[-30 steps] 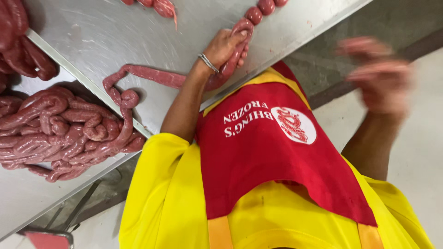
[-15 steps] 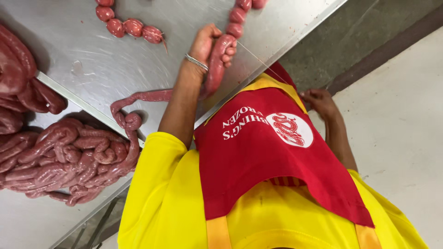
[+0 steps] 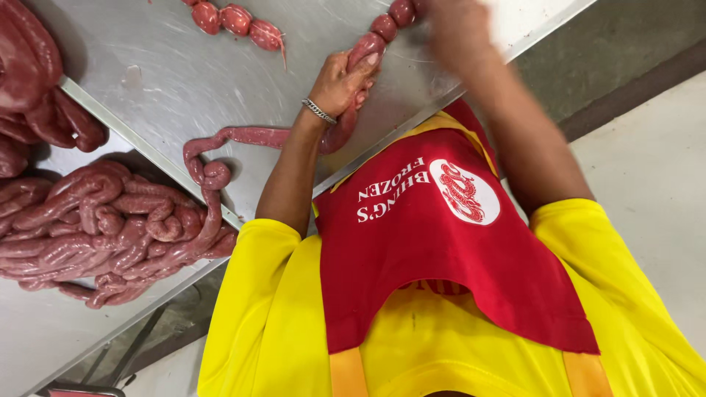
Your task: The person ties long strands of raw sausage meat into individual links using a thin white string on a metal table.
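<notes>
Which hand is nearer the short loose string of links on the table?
Left. The left hand grips the long sausage rope, just right of the short string; the blurred right hand is farther right, by the rope's linked end.

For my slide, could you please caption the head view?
Left hand grips a sausage rope on a steel table; blurred right hand above the linked sausages.

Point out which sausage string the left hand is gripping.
The long uncut sausage rope running from the heaped pile to the left hand; the short linked string lies apart, untouched.
</notes>
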